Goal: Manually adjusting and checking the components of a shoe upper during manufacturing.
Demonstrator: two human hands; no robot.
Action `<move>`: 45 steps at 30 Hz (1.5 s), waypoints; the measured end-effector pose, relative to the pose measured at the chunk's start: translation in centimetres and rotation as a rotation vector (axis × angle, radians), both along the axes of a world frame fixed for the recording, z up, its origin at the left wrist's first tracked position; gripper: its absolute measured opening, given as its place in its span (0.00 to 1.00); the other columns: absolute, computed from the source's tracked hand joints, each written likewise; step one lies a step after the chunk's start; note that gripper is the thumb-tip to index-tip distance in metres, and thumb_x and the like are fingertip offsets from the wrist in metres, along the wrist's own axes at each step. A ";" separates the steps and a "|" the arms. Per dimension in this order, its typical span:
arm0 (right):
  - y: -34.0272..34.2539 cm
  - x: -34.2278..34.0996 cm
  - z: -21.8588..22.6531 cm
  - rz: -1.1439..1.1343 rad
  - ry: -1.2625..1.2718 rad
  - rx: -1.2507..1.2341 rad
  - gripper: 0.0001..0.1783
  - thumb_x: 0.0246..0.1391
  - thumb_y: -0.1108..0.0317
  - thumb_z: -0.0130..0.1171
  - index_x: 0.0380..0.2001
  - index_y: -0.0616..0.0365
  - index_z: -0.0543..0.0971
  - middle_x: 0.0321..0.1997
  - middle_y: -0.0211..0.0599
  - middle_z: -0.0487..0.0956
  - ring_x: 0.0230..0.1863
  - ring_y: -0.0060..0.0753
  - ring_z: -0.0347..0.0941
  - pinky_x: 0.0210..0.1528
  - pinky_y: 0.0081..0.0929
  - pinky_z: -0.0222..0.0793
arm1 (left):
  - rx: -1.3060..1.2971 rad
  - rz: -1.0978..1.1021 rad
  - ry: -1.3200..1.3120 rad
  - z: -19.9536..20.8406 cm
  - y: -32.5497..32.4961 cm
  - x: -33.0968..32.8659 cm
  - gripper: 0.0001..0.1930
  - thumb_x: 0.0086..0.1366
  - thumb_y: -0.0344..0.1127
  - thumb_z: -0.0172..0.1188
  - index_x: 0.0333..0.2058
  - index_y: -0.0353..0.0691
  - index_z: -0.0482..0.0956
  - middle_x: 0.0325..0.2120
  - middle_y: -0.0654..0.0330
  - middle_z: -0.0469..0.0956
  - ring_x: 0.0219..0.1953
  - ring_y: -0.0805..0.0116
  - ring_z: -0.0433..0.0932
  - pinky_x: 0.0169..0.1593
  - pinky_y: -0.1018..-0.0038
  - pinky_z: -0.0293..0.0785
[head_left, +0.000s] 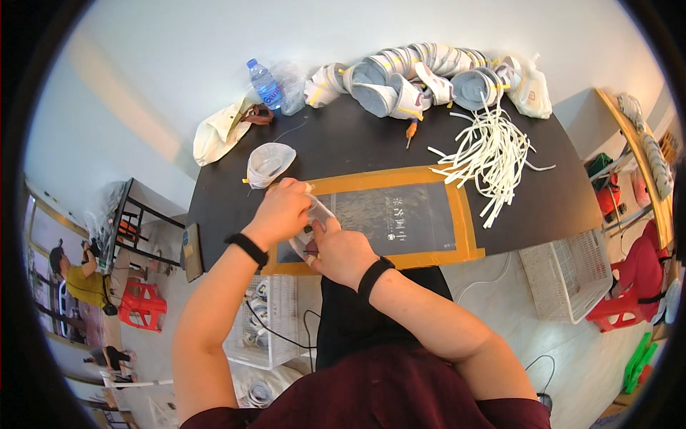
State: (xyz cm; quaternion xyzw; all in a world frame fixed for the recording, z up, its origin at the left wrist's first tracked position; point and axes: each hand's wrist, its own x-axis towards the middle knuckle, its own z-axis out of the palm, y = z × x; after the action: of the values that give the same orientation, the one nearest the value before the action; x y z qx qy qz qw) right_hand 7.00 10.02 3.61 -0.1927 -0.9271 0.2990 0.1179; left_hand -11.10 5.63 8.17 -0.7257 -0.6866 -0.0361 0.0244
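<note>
Over the left part of a dark mat framed in tan tape (400,207), both hands hold a pale, curved fabric piece (320,212). My left hand (282,211) pinches its far left end, fingers bent. My right hand (343,252) grips its near side, thumb toward the left hand. Part of the piece is hidden by the fingers, and a small dark item beneath them is too small to name. Just beyond my left hand, a whitish cup-shaped fabric piece (270,163) lies on the dark table (529,207).
Along the wall sit nested grey-white fabric cups (379,82), a water bottle (264,84) and a cream cloth bag (220,132). White strips (493,154) spread at right, beside an orange-handled tool (411,130). Plastic crates (561,279) stand below; a person (82,279) is far left.
</note>
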 end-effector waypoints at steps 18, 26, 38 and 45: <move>0.7 -1.0 0.9 0.064 -0.108 0.040 0.36 0.48 0.51 0.64 0.55 0.62 0.71 0.44 0.50 0.74 0.39 0.45 0.80 0.39 0.36 0.77 | 0.033 0.000 -0.192 0.0 -1.2 -0.2 0.04 0.51 0.29 0.60 0.23 0.34 0.77 0.48 0.53 0.76 0.52 0.50 0.70 0.53 0.61 0.71; 0.3 -1.2 1.2 0.046 -0.159 0.038 0.36 0.48 0.50 0.64 0.56 0.60 0.70 0.44 0.50 0.74 0.39 0.45 0.80 0.41 0.36 0.77 | 0.020 0.070 0.109 -0.9 -0.5 0.4 0.09 0.56 0.35 0.59 0.23 0.35 0.80 0.44 0.52 0.77 0.50 0.50 0.71 0.48 0.60 0.72; 0.8 -1.4 1.0 0.086 -0.183 -0.035 0.43 0.45 0.53 0.66 0.64 0.56 0.65 0.48 0.49 0.73 0.43 0.45 0.79 0.42 0.35 0.77 | -0.031 -0.001 -0.302 0.5 -1.5 -0.8 0.07 0.57 0.28 0.58 0.23 0.30 0.74 0.50 0.46 0.75 0.44 0.48 0.76 0.47 0.63 0.73; 1.1 -2.1 0.5 0.105 -0.148 0.052 0.42 0.44 0.54 0.63 0.63 0.60 0.66 0.45 0.54 0.75 0.38 0.47 0.80 0.40 0.37 0.78 | -0.027 -0.031 -0.273 0.7 -1.8 -0.7 0.07 0.57 0.28 0.58 0.24 0.30 0.76 0.48 0.48 0.75 0.46 0.48 0.74 0.49 0.63 0.72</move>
State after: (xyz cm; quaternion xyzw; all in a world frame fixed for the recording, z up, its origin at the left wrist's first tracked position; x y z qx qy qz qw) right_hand 4.88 11.09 4.14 -0.1621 -0.9496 0.2657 0.0382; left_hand -11.81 3.84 8.91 -0.7250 -0.6725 -0.1255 -0.0796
